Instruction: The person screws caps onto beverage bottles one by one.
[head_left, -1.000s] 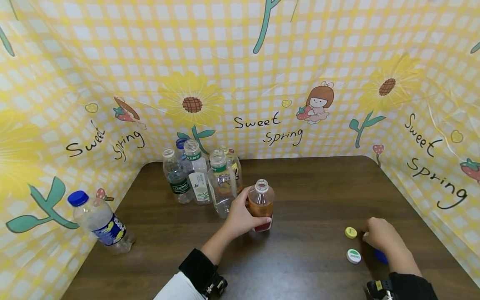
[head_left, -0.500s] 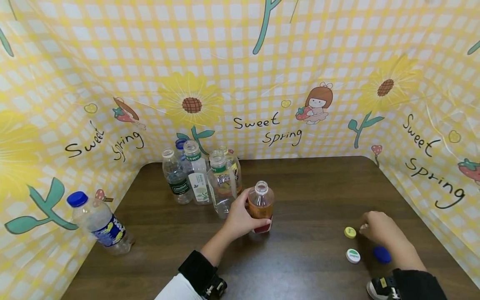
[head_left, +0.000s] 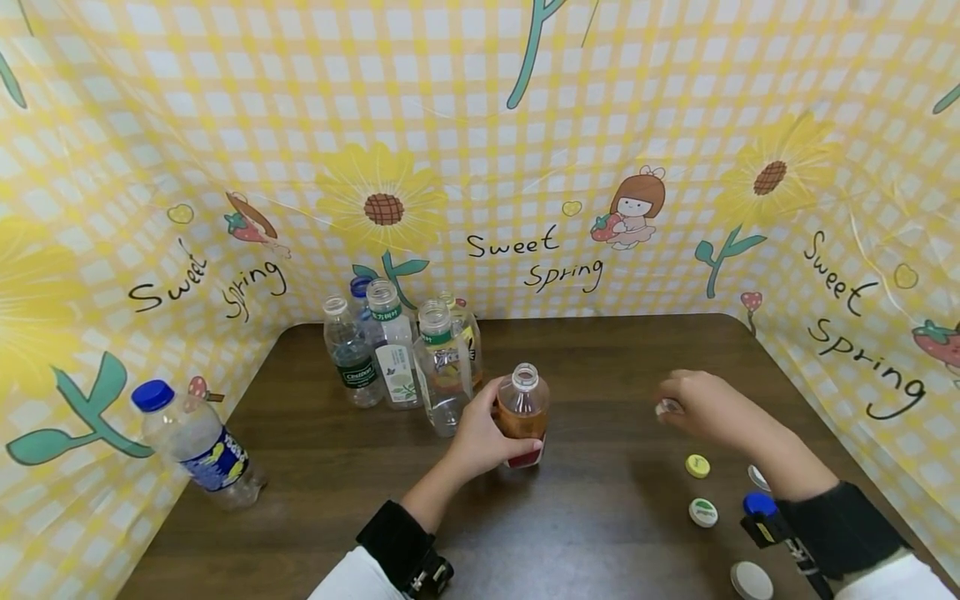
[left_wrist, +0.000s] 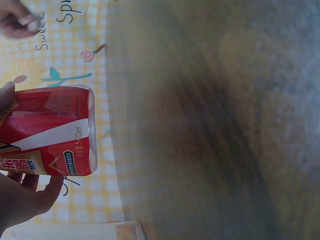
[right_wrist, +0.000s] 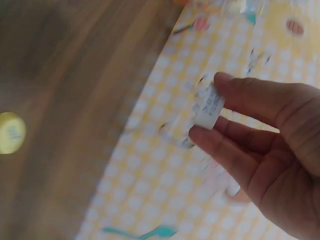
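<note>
My left hand (head_left: 480,433) grips an uncapped plastic bottle (head_left: 522,410) round its lower body, the mouth upward. The left wrist view shows its red label (left_wrist: 47,131), with the fingers and thumb on opposite sides. To the right, my right hand (head_left: 708,408) is raised above the table and apart from the bottle. In the right wrist view, the thumb and fingertips pinch a small white bottle cap (right_wrist: 210,108) with dark print on its side. A yellow cap (head_left: 697,466) and a white-and-green cap (head_left: 703,512) lie below that hand.
Several bottles, including a clear one (head_left: 442,375), stand grouped at the back left. A blue-capped bottle (head_left: 198,450) stands at the table's left edge. A blue cap (head_left: 760,504) and a white cap (head_left: 752,581) lie near the right forearm. Checked cloth (head_left: 480,167) surrounds the brown table (head_left: 600,517).
My right hand has lifted and moved left and away from me with the white cap, uncovering more caps. The left hand and its bottle have hardly moved.
</note>
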